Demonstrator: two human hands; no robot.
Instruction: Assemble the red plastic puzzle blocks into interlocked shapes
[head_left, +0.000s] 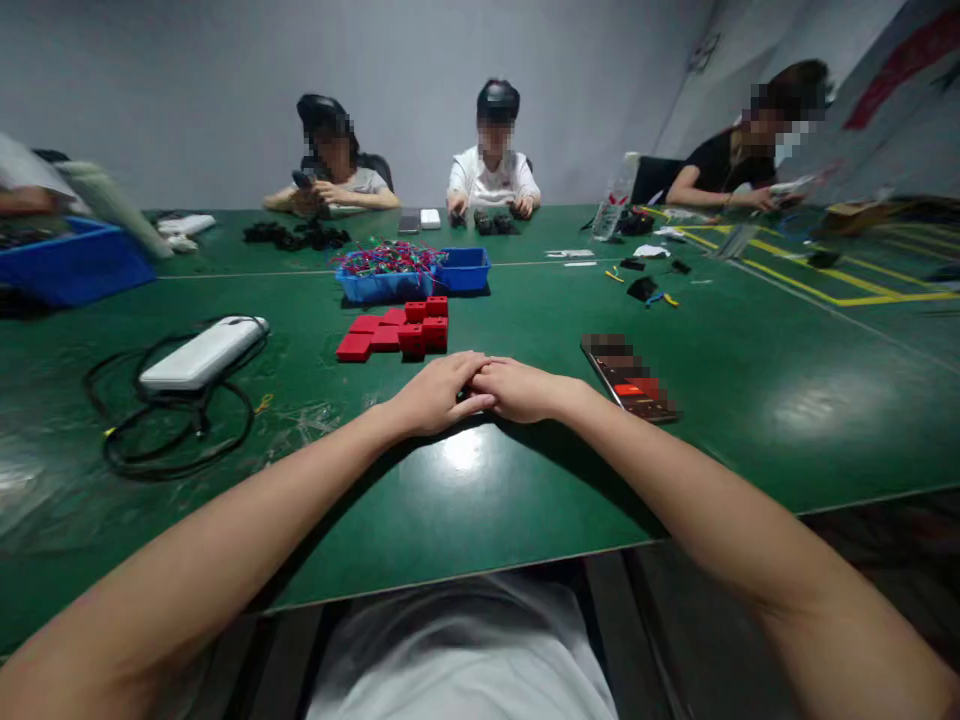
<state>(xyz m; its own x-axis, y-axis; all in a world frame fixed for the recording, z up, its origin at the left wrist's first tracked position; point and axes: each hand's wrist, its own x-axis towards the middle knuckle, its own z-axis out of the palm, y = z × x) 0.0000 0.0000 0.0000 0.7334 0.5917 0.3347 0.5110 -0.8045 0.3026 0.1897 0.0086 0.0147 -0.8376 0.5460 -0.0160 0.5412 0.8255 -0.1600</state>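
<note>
My left hand (439,393) and my right hand (521,390) meet on the green tabletop (465,520), straight ahead of me. The left fingers lie over the right fingers and close around them, its thumb showing in front. Most of the right fingers are hidden under the left hand. No tool or part can be made out in either hand. Just beyond the left hand are several red blocks (386,338), some flat and some standing taller with small holes. To the right of my right hand lies a phone (630,380) with its screen lit.
A white power bank (204,353) with a coiled black cable (124,460) lies left. Behind the blocks are a blue bin (382,288) of colourful wires and another blue bin (465,270). Pliers (661,299) and a plastic bottle (611,208) lie farther right. Several people sit around the table.
</note>
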